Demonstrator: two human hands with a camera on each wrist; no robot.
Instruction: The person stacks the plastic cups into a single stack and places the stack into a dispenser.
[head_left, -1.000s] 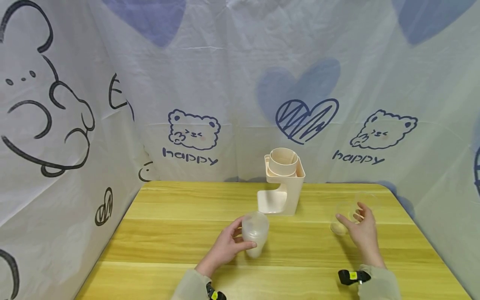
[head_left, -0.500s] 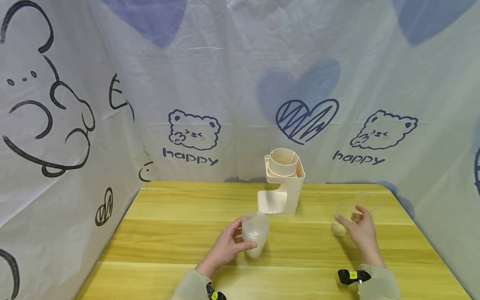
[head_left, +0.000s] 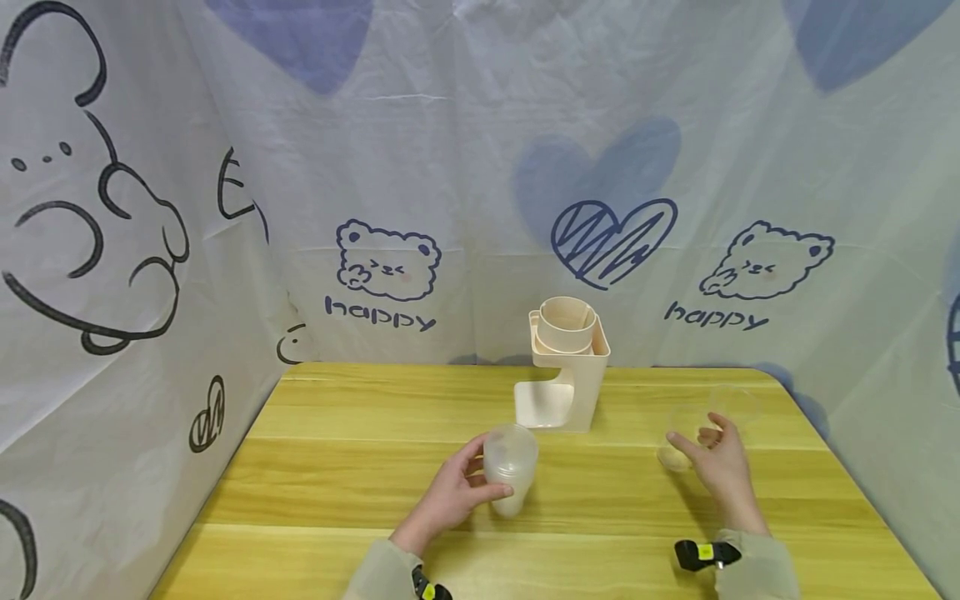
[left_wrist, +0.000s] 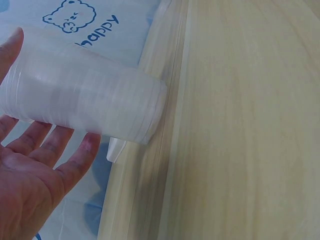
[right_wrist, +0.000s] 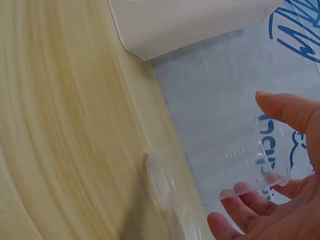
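My left hand (head_left: 453, 492) grips a stack of translucent plastic cups (head_left: 512, 471), its thumb across the near side. In the left wrist view the stack (left_wrist: 85, 92) lies between thumb and fingers, its base close to the tabletop. My right hand (head_left: 723, 467) has its thumb and curled fingers around a single clear plastic cup (head_left: 675, 457) on the right. Fingertips meet the side of this cup (right_wrist: 215, 172) in the right wrist view; thumb contact is hard to tell. Beyond the hand is a second, faint clear cup (head_left: 735, 403), partly hidden.
A cream-coloured dispenser-like stand (head_left: 588, 387) with a round tube (head_left: 566, 329) in its top and a low shelf (head_left: 542, 404) stands at the back centre. The wooden table (head_left: 360, 450) ends at a printed cloth (head_left: 480, 167) behind it.
My right hand and the clear cup have shifted slightly to the left. The left hand and its stack stay in place.
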